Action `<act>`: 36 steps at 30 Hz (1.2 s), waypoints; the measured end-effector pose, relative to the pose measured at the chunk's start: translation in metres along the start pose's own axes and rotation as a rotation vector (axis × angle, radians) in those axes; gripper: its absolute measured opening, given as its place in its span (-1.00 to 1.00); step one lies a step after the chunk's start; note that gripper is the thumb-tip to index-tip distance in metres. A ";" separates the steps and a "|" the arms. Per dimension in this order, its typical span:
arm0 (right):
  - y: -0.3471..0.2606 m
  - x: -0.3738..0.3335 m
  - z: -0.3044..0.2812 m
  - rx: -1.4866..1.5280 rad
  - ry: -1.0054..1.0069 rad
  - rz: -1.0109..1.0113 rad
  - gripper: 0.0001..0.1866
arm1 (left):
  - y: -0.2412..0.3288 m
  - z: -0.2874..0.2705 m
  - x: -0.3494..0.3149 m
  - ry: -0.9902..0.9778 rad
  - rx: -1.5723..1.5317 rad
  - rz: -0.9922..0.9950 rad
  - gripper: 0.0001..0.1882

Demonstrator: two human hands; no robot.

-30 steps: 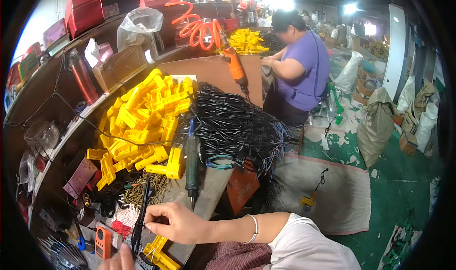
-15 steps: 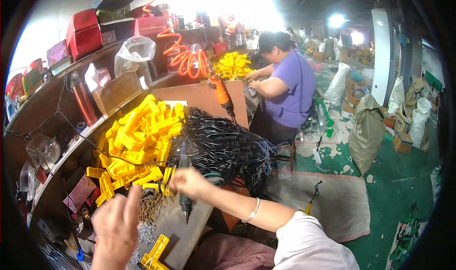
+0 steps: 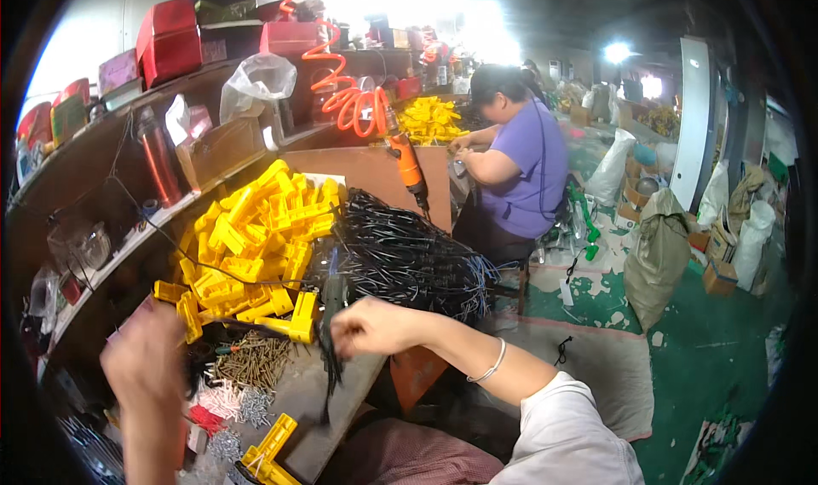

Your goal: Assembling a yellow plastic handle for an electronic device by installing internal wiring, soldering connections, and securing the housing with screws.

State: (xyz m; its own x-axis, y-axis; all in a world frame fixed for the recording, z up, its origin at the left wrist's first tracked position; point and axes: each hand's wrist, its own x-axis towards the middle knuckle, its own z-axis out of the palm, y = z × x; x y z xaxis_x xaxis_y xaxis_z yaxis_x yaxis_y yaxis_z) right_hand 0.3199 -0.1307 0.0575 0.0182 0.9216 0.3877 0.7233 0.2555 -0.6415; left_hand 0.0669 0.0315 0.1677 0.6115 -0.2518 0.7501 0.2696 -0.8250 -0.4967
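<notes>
My right hand [image 3: 365, 325] is closed, fingers pinched on a dark black cable [image 3: 330, 366] that hangs over the grey worktop. Beside it lies a large bundle of black cables [image 3: 409, 259] with thin blue ends. My left hand [image 3: 146, 361] is raised at the left, smeared by motion, so its fingers cannot be read. Between the hands is a heap of yellow plastic parts [image 3: 256, 238]. Brass-coloured screws [image 3: 249, 361] lie below the heap. At the bench's near edge sits a yellow plastic piece [image 3: 273, 447]. A dark power screwdriver [image 3: 336, 289] is partly hidden behind my right hand.
An orange power screwdriver [image 3: 407, 170] hangs from a coiled orange hose. Small silver screws [image 3: 254, 407] and pinkish pieces [image 3: 218, 398] lie on the bench. A co-worker in a purple shirt [image 3: 532, 157] sits beyond the cables. Sacks [image 3: 656, 251] stand on the right-hand floor.
My left hand has moved left. My right hand now has a black cable at its fingers, and a yellow part lies apart from it at the heap's edge. The view has shifted slightly.
</notes>
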 end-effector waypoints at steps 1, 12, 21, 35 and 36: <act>-0.012 -0.005 -0.002 0.413 -0.184 -0.063 -0.77 | -0.013 0.011 0.000 -0.039 0.067 -0.076 -0.95; 0.035 0.042 0.050 0.399 0.614 0.183 -0.76 | 0.094 -0.055 -0.083 -0.588 -0.718 -0.180 -0.72; 0.028 0.078 0.098 -0.355 0.576 -0.378 -0.94 | 0.127 -0.030 -0.171 -0.795 -0.695 -0.522 -0.85; -0.016 -0.001 0.160 -0.151 -0.298 -0.270 -0.68 | 0.122 0.002 -0.179 -0.787 -0.687 -0.561 -0.87; -0.012 -0.001 0.158 -0.144 -0.299 -0.269 -0.68 | 0.115 -0.001 -0.183 -0.766 -0.697 -0.601 -0.85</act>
State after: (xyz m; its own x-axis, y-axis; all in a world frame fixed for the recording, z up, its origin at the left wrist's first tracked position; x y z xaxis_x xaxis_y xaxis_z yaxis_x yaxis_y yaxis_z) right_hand 0.2023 -0.0882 -0.0398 -0.3699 0.8774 0.3055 0.7645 0.4743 -0.4366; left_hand -0.0148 -0.0182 -0.0263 0.8737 0.4397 0.2083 0.3474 -0.8635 0.3657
